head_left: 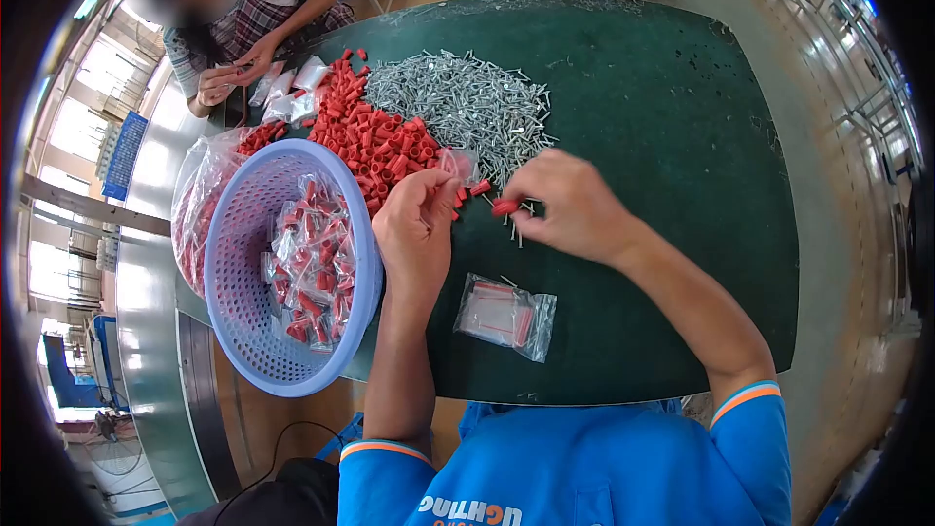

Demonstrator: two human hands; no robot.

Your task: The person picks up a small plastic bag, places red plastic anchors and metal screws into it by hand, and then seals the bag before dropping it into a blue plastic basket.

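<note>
My left hand is closed in a pinch beside the red pile, on a small clear plastic bag that sticks out past the fingertips. Between the thumb and fingers of my right hand is a red plastic cap, with screws showing close below it. A few loose red caps lie between my two hands. Beyond them spread a heap of red plastic caps and a larger heap of silver screws. Nearer my body lies a clear pack of small zip bags.
At my left stands a lilac perforated basket holding filled clear bags of red caps. Behind it is a big clear sack. A person works at the far left of the green table, near several white packets.
</note>
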